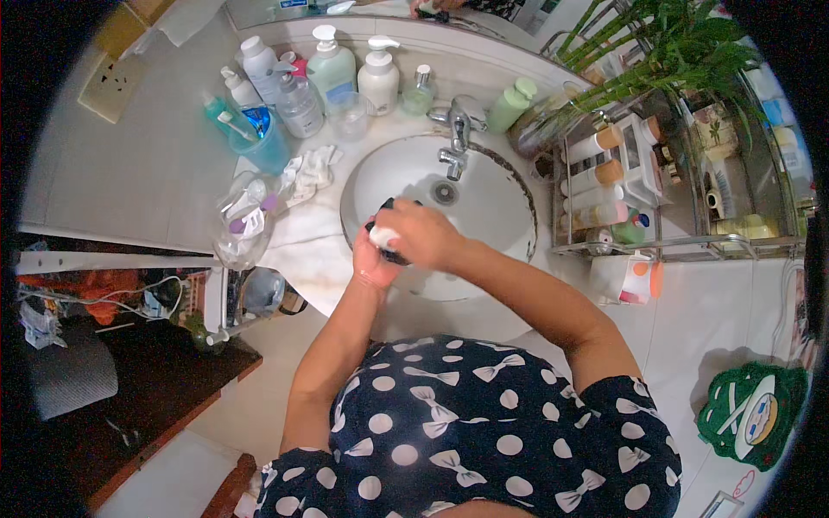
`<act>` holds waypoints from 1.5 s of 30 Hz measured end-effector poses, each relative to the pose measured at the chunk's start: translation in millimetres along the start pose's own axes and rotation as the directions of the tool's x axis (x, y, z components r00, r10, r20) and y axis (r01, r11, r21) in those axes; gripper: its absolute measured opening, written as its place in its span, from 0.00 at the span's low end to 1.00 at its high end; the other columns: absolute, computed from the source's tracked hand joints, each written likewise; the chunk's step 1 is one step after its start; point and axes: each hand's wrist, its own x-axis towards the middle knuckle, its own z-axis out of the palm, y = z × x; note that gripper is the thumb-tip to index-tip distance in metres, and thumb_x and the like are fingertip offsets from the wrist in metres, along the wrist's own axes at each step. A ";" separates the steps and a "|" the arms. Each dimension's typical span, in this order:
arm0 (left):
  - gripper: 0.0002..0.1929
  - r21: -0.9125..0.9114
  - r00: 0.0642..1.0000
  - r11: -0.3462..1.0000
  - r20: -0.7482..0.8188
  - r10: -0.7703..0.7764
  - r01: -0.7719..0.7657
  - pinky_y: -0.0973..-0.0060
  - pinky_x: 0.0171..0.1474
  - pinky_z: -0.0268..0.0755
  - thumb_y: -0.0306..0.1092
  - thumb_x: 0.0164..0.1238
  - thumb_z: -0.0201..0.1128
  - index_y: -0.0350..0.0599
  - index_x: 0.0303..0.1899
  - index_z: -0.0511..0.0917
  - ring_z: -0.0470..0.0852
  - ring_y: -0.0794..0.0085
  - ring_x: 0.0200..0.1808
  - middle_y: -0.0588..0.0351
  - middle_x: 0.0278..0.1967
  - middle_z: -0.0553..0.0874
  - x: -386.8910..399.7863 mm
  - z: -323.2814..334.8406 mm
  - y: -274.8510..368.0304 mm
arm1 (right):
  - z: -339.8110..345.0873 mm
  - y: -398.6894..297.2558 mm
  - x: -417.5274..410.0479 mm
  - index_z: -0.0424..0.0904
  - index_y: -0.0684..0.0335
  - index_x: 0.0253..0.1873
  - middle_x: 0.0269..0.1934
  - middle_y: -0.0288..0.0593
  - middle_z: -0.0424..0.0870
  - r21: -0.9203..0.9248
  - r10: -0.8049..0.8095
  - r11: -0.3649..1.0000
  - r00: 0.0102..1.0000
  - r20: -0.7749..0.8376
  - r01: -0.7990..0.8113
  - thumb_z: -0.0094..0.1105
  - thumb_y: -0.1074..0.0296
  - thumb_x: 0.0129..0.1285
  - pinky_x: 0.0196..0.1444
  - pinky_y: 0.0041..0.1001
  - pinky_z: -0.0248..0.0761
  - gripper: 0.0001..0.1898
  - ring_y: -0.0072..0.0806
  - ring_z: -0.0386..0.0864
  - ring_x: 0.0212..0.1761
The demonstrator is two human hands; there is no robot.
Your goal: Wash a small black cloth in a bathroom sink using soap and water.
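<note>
Over the front left of a white oval sink basin (492,252), my two hands meet around a small black item (396,258). My left hand (377,264) cups it from below, palm up. A white lump (383,237), which looks like a bar of soap, is under the fingers of my right hand (424,234), against the black item. The right hand is slightly blurred and covers most of the black item, so its kind cannot be told. Behind the hands are the metal drain (444,192) and a chrome faucet (458,126); no water stream shows.
Pump bottles (330,65), a blue toothbrush cup (262,152) and crumpled white tissue (311,171) stand or lie left of the basin. A clear container (243,223) is at the counter's left edge. At right are a green bottle (511,105) and a metal rack (647,249).
</note>
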 end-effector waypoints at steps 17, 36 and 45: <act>0.23 -0.002 0.996 1.000 0.086 -0.001 0.001 0.58 0.61 0.71 0.43 0.70 0.45 0.37 0.55 0.75 0.81 0.55 0.53 0.47 0.52 0.83 -0.8 -9.5 10.5 | 12.6 40.6 -11.7 0.74 0.56 0.47 0.40 0.52 0.76 0.189 0.074 0.981 0.992 -0.099 -0.054 0.63 0.66 0.52 0.46 0.47 0.72 0.16 0.54 0.77 0.44; 0.27 0.170 0.997 0.982 -0.002 -0.079 0.078 0.56 0.63 0.67 0.56 0.73 0.48 0.44 0.60 0.72 0.77 0.57 0.58 0.49 0.57 0.79 -10.2 -1.1 10.8 | 2.3 35.3 5.3 0.74 0.55 0.48 0.42 0.50 0.76 0.030 0.122 0.992 0.990 -0.074 -0.120 0.61 0.68 0.54 0.45 0.44 0.71 0.15 0.52 0.78 0.42; 0.24 0.049 0.984 0.991 0.120 -0.130 0.125 0.58 0.61 0.70 0.54 0.73 0.49 0.46 0.57 0.74 0.78 0.58 0.57 0.51 0.55 0.80 -15.8 10.3 7.3 | 4.0 -2.4 -0.1 0.75 0.57 0.48 0.41 0.51 0.76 0.157 0.048 0.986 0.998 0.035 -0.053 0.60 0.68 0.55 0.46 0.44 0.70 0.15 0.50 0.77 0.43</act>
